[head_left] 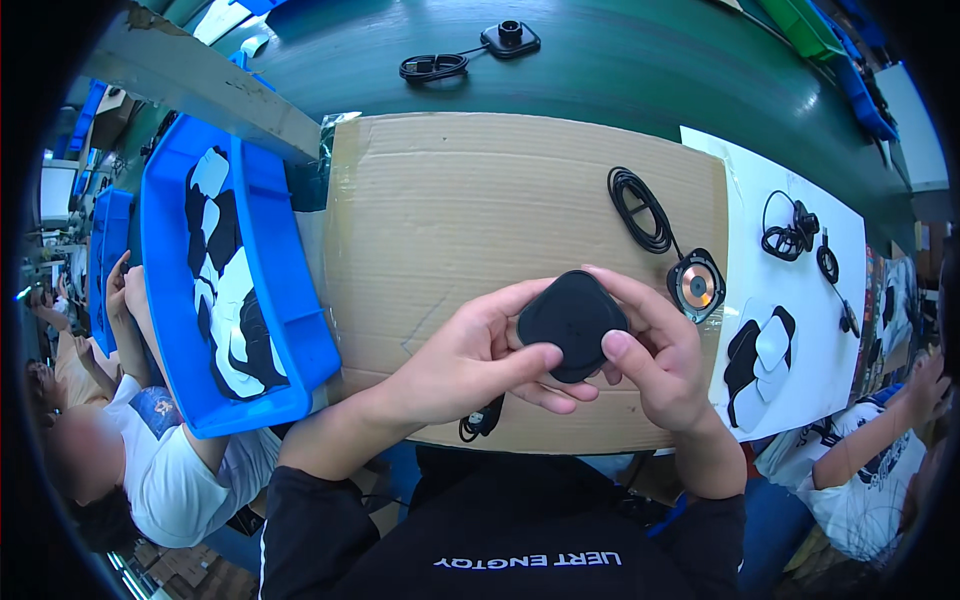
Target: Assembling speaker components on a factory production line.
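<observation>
Both my hands hold a black rounded-square pad [572, 312] above the cardboard sheet. My left hand [478, 352] grips its left side, thumb across the lower part of the face and fingers underneath. My right hand [655, 355] pinches the right side, with its thumb on the lower right edge. What the pad's underside looks like is hidden. A bundled black cable [482, 420] lies below my left hand; whether it joins the pad cannot be seen. Just right of my right hand sits a charger-like black base [697, 287] with an exposed copper coil and a coiled cable [640, 210].
A blue bin [318, 345] of black and white pieces stands left on the cardboard [450, 200]. At right, a white sheet [830, 330] bears loose pads [772, 345] and a cabled device [790, 235]. Another device [510, 40] lies on the green surface. People sit on both sides.
</observation>
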Tool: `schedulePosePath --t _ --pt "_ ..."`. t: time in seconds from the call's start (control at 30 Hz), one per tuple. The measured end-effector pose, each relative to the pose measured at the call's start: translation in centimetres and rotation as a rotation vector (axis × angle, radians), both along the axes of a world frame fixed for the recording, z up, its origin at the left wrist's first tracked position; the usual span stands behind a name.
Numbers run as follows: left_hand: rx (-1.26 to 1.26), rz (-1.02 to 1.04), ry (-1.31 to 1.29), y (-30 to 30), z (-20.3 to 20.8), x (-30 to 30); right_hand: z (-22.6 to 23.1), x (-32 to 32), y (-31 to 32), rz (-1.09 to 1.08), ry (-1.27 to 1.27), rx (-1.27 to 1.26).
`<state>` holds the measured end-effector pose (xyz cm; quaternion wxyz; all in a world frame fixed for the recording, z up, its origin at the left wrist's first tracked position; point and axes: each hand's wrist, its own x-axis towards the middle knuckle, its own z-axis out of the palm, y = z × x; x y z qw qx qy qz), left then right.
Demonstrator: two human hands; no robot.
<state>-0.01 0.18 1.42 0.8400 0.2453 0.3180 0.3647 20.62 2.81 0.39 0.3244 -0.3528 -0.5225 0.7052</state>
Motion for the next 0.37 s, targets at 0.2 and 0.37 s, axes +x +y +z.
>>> schedulePosePath --t 0.2,0.37 --pt "0.025 0.04 0.017 0.1 -1.1 0.3 0.6 -0.7 0.2 0.03 -0.058 -0.016" --pt "0.086 -0.015 0.068 -0.1 -1.3 0.4 -0.9 -0.8 -0.4 0.039 -0.08 0.171"
